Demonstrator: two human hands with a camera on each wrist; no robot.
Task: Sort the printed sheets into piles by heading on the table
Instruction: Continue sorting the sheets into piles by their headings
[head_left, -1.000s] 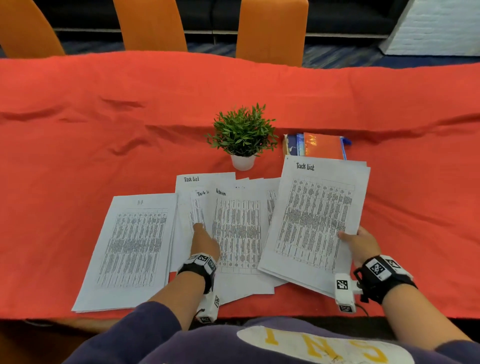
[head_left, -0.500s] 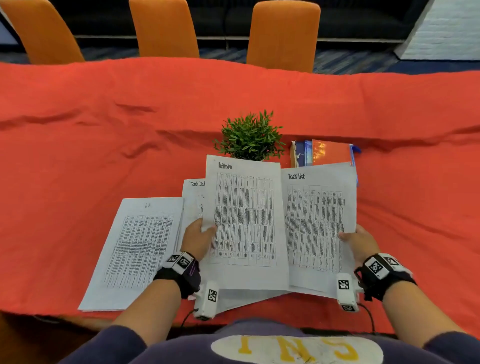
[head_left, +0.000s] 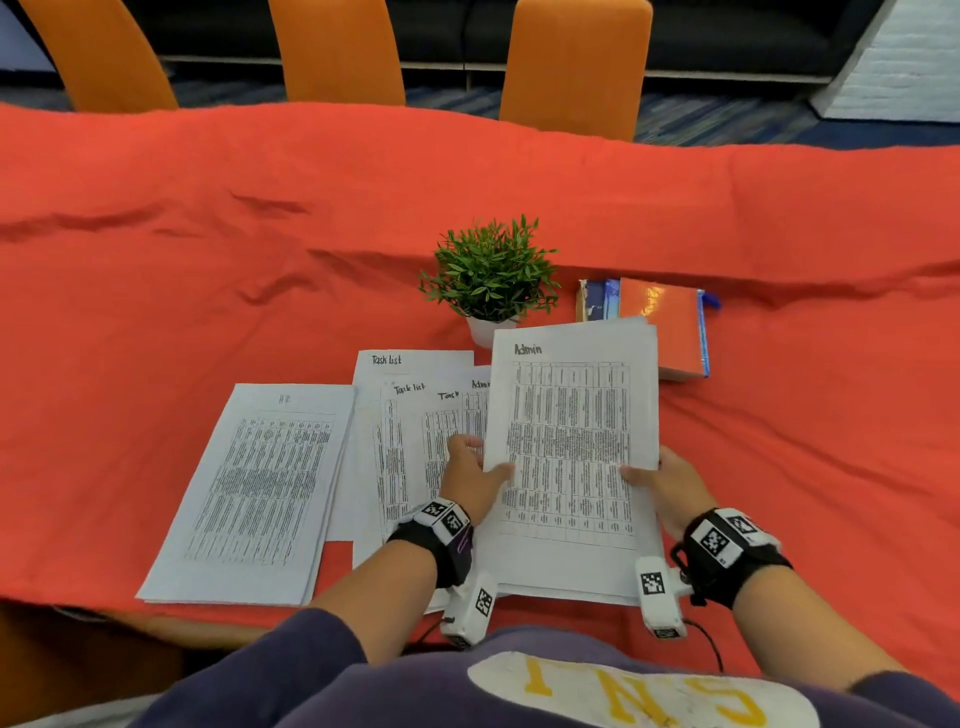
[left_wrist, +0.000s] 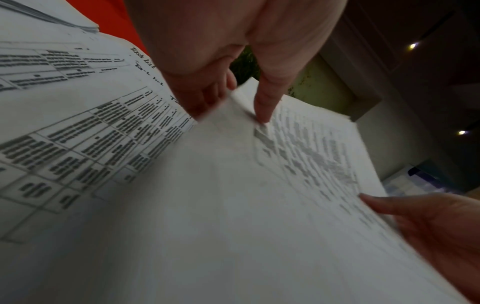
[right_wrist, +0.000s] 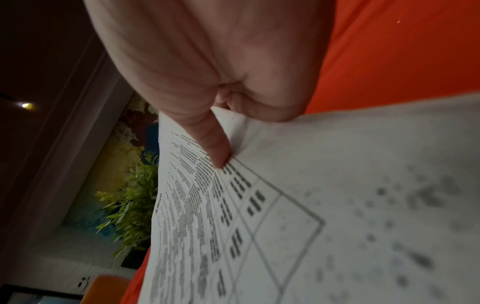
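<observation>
Head: both hands (head_left: 470, 483) apparently pinch Admin sheets (head_left: 571, 447)

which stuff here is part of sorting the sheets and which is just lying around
Part of the job:
Admin sheet, held by left hand and right hand
HR pile
loose Task list sheets

Just lying about:
potted plant
books
orange chairs

The white printed sheet headed "Admin" (head_left: 569, 447) has been carried rightward by the left hand (head_left: 470, 480) onto the stack pinched in the right hand (head_left: 670, 488).
</observation>
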